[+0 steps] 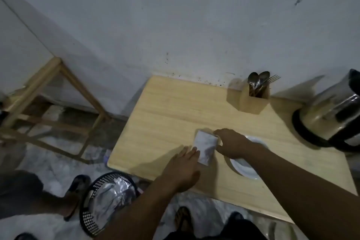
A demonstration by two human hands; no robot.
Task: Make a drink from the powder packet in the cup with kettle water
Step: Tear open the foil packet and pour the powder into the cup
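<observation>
A silver powder packet (205,147) lies over the light wooden table (167,115), near its middle. My left hand (183,169) touches the packet's near left edge with its fingertips. My right hand (232,143) grips the packet's right edge from the side. Under my right wrist sits a white saucer (246,169), and I cannot see a cup because the arm covers that spot. A steel kettle (329,111) with a black base and handle stands at the table's right end.
A wooden holder (251,101) with spoons and a fork stands by the wall at the back. On the floor left of the table sits a black mesh bin (106,200) holding silver wrappers. A wooden frame (48,103) stands further left. Feet in sandals are below.
</observation>
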